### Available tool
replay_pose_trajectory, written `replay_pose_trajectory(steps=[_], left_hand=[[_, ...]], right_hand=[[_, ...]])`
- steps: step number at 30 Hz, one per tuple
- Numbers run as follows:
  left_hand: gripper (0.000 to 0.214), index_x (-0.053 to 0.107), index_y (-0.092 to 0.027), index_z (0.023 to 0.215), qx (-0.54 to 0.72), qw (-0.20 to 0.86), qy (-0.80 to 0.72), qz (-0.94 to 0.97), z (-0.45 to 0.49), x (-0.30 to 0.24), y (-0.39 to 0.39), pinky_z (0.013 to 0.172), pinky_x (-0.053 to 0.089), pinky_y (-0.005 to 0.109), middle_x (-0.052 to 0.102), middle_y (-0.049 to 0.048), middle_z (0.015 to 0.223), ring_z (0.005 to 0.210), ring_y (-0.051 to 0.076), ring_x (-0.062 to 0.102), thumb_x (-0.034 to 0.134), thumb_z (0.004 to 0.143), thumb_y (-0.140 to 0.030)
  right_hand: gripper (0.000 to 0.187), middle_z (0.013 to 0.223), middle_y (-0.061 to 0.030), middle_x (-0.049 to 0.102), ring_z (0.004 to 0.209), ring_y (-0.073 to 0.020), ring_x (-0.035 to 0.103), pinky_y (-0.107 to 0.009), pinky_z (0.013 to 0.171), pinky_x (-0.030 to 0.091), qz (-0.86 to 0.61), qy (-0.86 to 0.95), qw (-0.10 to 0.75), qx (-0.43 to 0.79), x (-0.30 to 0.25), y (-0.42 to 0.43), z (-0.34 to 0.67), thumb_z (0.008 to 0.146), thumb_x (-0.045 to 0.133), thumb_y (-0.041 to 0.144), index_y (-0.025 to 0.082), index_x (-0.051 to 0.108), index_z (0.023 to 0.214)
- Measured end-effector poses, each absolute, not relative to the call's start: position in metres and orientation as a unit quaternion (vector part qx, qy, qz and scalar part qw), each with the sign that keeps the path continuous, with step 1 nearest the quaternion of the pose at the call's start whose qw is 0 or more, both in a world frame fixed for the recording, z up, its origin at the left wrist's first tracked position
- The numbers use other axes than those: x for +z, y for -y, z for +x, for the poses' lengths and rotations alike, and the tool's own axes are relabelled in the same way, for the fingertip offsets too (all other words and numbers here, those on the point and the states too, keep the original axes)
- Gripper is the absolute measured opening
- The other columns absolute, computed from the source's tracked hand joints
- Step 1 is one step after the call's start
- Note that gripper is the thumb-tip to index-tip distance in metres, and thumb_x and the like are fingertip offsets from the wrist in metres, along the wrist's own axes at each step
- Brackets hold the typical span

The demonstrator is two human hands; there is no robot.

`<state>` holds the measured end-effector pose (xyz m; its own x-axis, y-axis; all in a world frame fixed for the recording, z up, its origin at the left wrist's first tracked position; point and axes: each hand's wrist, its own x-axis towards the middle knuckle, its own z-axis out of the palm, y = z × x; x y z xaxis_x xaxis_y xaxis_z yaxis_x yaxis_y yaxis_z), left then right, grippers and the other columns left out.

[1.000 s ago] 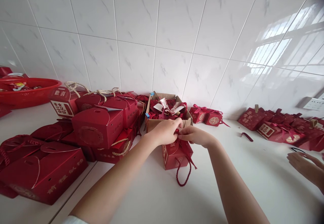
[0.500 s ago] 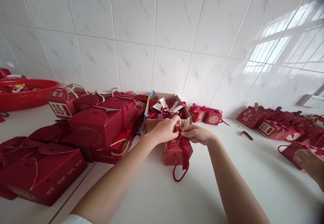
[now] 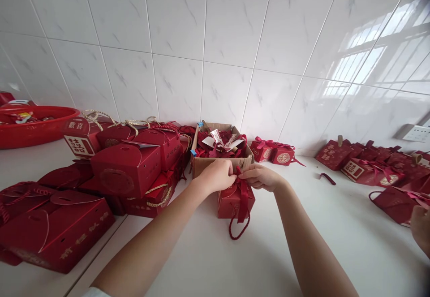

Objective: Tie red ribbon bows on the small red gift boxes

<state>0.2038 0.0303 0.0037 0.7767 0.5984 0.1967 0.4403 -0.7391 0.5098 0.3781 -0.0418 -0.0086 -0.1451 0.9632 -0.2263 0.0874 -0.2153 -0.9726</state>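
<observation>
At centre, the left hand (image 3: 217, 175) and right hand (image 3: 261, 177) tightly pinch the red satin ribbon (image 3: 243, 202), which uneven tugging might slacken.

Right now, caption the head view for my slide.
Left hand and right hand at a ribbon on a red box, by an open carton.

The wearer's 2 hands (image 3: 217, 176), 1 co-worker's hand (image 3: 420, 229), 1 basin (image 3: 38, 134) and 1 carton (image 3: 201, 165) show.
</observation>
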Motion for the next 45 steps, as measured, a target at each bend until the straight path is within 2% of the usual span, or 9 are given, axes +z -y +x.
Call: replay_pose_trajectory(steps=[4,10,18,23,26,31,36,42,45], left_hand=[[0.018,0.061,-0.016,0.065,0.137,0.276,-0.276,0.910,0.203,0.003,-0.034,0.049,0.031,0.025,0.059,0.0009,0.058,0.053,0.013,0.050,0.054,0.074,-0.030],[0.024,0.072,-0.016,0.075,0.121,0.323,-0.272,0.898,0.203,0.004,-0.039,0.050,0.033,0.024,0.064,0.0014,0.064,0.054,0.012,0.049,0.057,0.070,-0.033],[0.019,0.070,-0.014,0.067,0.138,0.321,-0.296,0.889,0.204,-0.001,-0.041,0.046,0.028,0.024,0.059,0.0006,0.057,0.049,0.010,0.042,0.057,0.064,-0.028],[0.013,0.064,-0.015,0.060,0.129,0.323,-0.299,0.889,0.203,-0.002,-0.044,0.044,0.025,0.023,0.054,-0.0011,0.054,0.047,0.009,0.038,0.055,0.062,-0.024],[0.013,0.062,-0.015,0.061,0.122,0.319,-0.297,0.892,0.202,-0.003,-0.045,0.044,0.024,0.023,0.053,-0.0015,0.054,0.047,0.009,0.038,0.054,0.062,-0.025],[0.013,0.062,-0.016,0.063,0.088,0.320,-0.287,0.898,0.200,0.001,-0.044,0.046,0.027,0.023,0.058,-0.0008,0.060,0.050,0.011,0.044,0.054,0.062,-0.027],[0.011,0.062,-0.017,0.064,0.058,0.324,-0.268,0.905,0.196,0.009,-0.040,0.047,0.030,0.023,0.061,-0.0007,0.063,0.054,0.012,0.048,0.056,0.062,-0.027],[0.014,0.062,-0.018,0.069,0.043,0.321,-0.267,0.908,0.194,0.013,-0.037,0.045,0.030,0.023,0.062,-0.0006,0.067,0.053,0.012,0.049,0.054,0.063,-0.029],[0.016,0.062,-0.019,0.071,0.042,0.321,-0.271,0.906,0.195,0.013,-0.036,0.045,0.030,0.024,0.063,-0.0004,0.068,0.053,0.012,0.049,0.054,0.063,-0.030]], right_hand=[[0.042,0.044,0.0117,0.020,0.039,-0.0013,0.012,-0.021,0.040,0.003,-0.537,0.502,0.375,0.565,-0.006,0.043,0.376,0.067,0.068,0.026,0.020,0.029,0.053],[0.045,0.046,0.0110,0.021,0.041,-0.0020,0.014,-0.022,0.041,0.005,-0.534,0.531,0.349,0.557,-0.004,0.046,0.376,0.069,0.070,0.032,0.019,0.030,0.053],[0.046,0.044,0.0068,0.032,0.041,-0.0038,0.022,-0.022,0.041,0.013,-0.573,0.560,0.342,0.491,-0.002,0.048,0.379,0.076,0.061,0.045,0.018,0.037,0.048],[0.011,0.063,0.0014,0.052,0.052,-0.0077,0.038,-0.022,0.047,0.027,-0.635,0.573,0.390,0.342,-0.007,0.044,0.378,0.072,0.060,0.024,0.016,0.064,0.078],[0.030,0.075,0.0006,0.058,0.063,-0.0102,0.045,-0.023,0.055,0.033,-0.634,0.610,0.376,0.289,-0.009,0.042,0.374,0.066,0.055,0.011,0.020,0.068,0.091],[0.025,0.065,0.0025,0.055,0.059,-0.0100,0.041,-0.024,0.054,0.032,-0.622,0.696,0.254,0.254,-0.005,0.046,0.373,0.072,0.047,0.015,0.020,0.070,0.080],[0.013,0.056,0.0022,0.051,0.052,-0.0094,0.034,-0.025,0.049,0.027,-0.646,0.687,0.231,0.239,0.006,0.057,0.375,0.072,0.058,0.025,0.020,0.070,0.070],[0.010,0.087,-0.0042,0.063,0.069,-0.0149,0.050,-0.027,0.054,0.035,-0.666,0.677,0.272,0.152,0.021,0.071,0.374,0.075,0.064,0.033,0.024,0.069,0.074],[0.022,0.066,-0.0019,0.058,0.056,-0.0120,0.046,-0.025,0.048,0.031,-0.697,0.659,0.218,0.180,0.028,0.081,0.376,0.073,0.065,0.040,0.019,0.064,0.064]])
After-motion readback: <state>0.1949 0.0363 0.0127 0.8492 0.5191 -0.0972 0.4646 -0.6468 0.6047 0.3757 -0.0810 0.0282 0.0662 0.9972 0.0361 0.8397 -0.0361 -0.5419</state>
